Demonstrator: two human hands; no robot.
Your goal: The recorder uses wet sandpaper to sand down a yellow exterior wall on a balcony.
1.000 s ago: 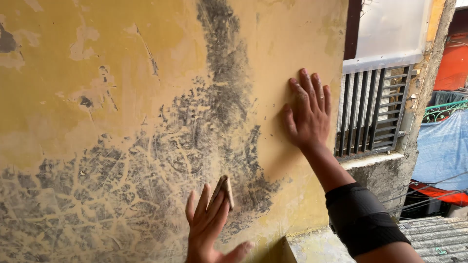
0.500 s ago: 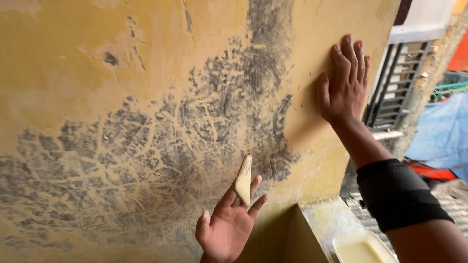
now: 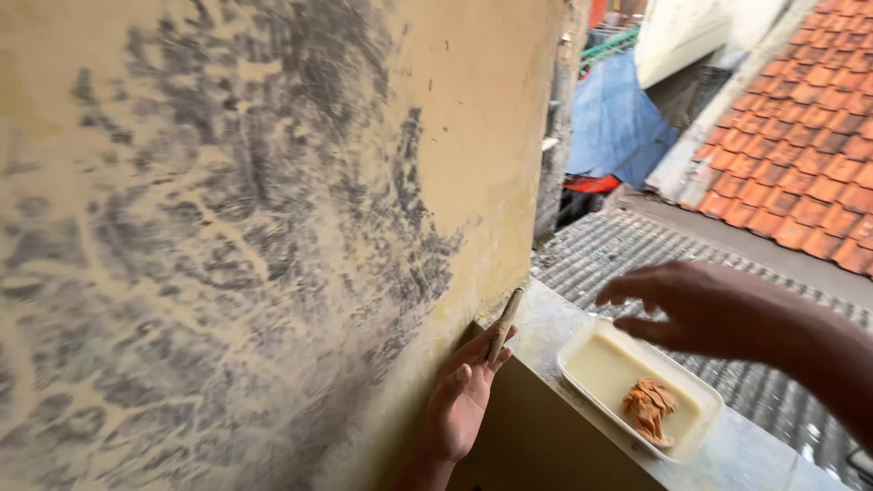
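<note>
My left hand (image 3: 462, 395) presses a small folded piece of tan sandpaper (image 3: 504, 324) against the lower part of a yellow wall (image 3: 273, 227) with grey, scraped patches. My right hand (image 3: 696, 305) hovers in the air, fingers apart and holding nothing, just above a white rectangular tray (image 3: 582, 350). The tray holds pale liquid and a crumpled brown piece of sandpaper (image 3: 649, 406). It rests on a concrete ledge (image 3: 755, 450) beside the wall.
Beyond the ledge the drop opens onto a grey corrugated roof (image 3: 600, 250), an orange tiled roof (image 3: 800, 127) and a blue tarpaulin (image 3: 618, 123). The wall's outer corner runs down at the middle of the view.
My right hand has left the wall and come down over the tray. My left hand has slid lower and to the right with the sandpaper. My view has turned down and to the right.
</note>
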